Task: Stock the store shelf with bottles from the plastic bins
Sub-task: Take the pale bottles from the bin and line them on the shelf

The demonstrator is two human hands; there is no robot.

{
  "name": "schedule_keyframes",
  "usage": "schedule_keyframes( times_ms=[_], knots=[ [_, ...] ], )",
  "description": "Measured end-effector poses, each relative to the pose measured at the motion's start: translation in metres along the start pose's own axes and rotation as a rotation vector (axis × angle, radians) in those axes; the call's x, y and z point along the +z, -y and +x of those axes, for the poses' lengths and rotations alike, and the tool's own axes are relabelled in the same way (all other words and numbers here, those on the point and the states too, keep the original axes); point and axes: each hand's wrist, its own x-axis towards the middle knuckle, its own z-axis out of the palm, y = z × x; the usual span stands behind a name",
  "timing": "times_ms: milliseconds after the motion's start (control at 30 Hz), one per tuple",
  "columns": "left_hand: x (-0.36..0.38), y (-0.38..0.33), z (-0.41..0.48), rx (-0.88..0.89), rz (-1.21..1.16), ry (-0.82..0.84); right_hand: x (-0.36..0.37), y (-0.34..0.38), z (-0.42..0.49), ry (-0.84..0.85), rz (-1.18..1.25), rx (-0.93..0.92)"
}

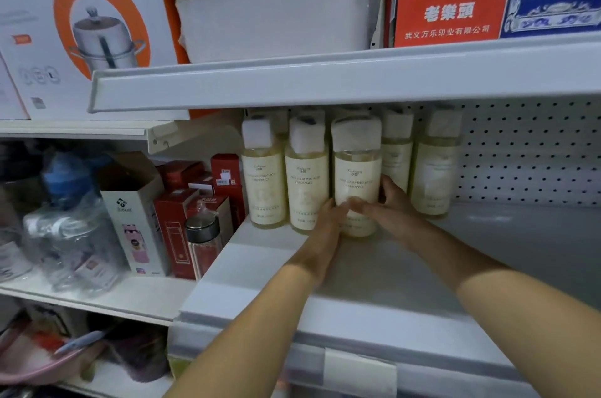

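Note:
Several pale yellow bottles with white wrapped caps stand upright at the back of the white shelf (374, 267). Both my hands are on the front middle bottle (357, 176). My left hand (325, 235) touches its lower left side with fingers stretched forward. My right hand (388, 202) curls round its lower right side, thumb across the front. Two bottles (265, 183) (305, 183) stand to its left, two more (396, 157) (434, 176) behind and to its right. No plastic bin is in view.
The shelf above (325, 79) hangs low over the bottle caps. A pegboard back wall (527, 150) is at the right, with bare shelf in front of it. Red boxes (195, 202), a glass flask (203, 245) and wrapped bottles (68, 222) fill the left shelving.

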Motion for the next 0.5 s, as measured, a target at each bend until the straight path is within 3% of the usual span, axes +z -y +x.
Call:
schedule_keyframes(
  times_ms=[500],
  knots=[
    [0.0019, -0.0028, -0.0004, -0.129, 0.015, -0.063, 0.0080, 0.0035, -0.0012, -0.059, -0.120, 0.090]
  ],
)
